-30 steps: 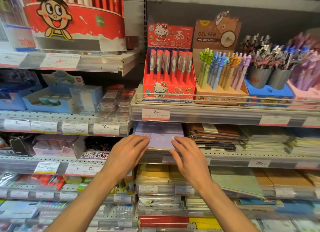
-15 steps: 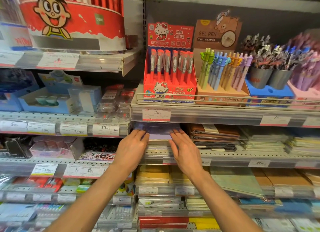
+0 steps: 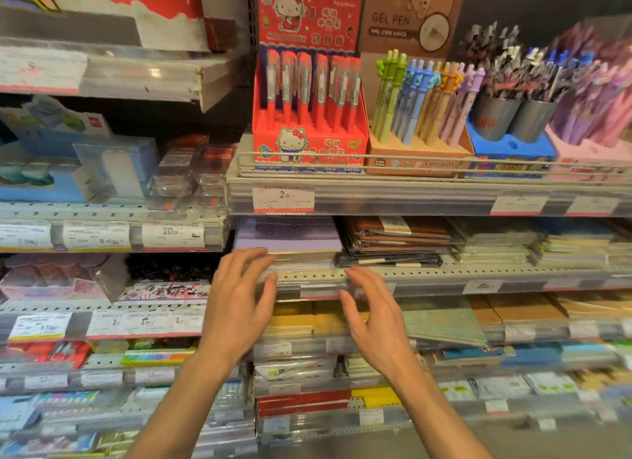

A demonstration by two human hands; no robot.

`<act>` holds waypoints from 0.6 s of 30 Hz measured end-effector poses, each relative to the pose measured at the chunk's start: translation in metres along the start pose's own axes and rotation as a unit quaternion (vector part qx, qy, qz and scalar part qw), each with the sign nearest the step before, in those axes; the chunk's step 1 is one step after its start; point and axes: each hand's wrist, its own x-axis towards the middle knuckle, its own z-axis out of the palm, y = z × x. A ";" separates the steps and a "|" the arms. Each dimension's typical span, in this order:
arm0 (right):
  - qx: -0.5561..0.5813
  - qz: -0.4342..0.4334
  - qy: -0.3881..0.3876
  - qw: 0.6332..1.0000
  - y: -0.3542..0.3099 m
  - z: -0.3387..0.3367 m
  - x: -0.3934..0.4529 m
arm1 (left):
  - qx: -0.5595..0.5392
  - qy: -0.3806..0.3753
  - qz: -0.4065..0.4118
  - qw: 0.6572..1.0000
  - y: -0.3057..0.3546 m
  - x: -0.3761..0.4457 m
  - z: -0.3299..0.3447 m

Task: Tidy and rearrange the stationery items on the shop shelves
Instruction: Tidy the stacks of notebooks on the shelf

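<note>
Two bare forearms are raised from the bottom of the view toward a shop shelf, palms turned away. The left hand [image 3: 236, 304] is held with fingers spread and loosely extended, nothing gripped; its fingertips [image 3: 254, 255] are seen at the front left corner of a stack of purple notebooks [image 3: 290, 239], though contact cannot be confirmed through the motion blur. The right hand [image 3: 371, 313] is likewise held apart and relaxed, fingers slightly bent, nothing held, its fingertips just before the perforated front edge of the shelf [image 3: 427, 275], below the right end of the same stack.

The purple notebooks are laid flat at the left end of that shelf. Just beside them on the right, a pile of brown wrapped notebooks [image 3: 396, 239] is stacked, then pale green pads [image 3: 492, 244] further right.

On the shelf above, behind a wire rail, a red cartoon-cat pen display box [image 3: 307, 116] is set at the left end, with a box of pastel gel pens [image 3: 420, 116] beside it. A price tag [image 3: 283, 198] marked 2 is fixed on that shelf's front edge.
</note>
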 end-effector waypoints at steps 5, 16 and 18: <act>0.051 0.157 0.001 0.986 0.040 -0.021 -0.044 | -0.153 -0.030 -0.158 0.975 0.034 -0.030 0.027; 0.053 0.332 0.120 0.934 0.138 -0.108 -0.072 | -0.285 -0.195 -0.267 0.900 0.116 -0.050 0.145; 0.051 0.351 0.134 0.925 0.160 -0.125 -0.068 | -0.286 -0.220 -0.291 0.886 0.130 -0.044 0.167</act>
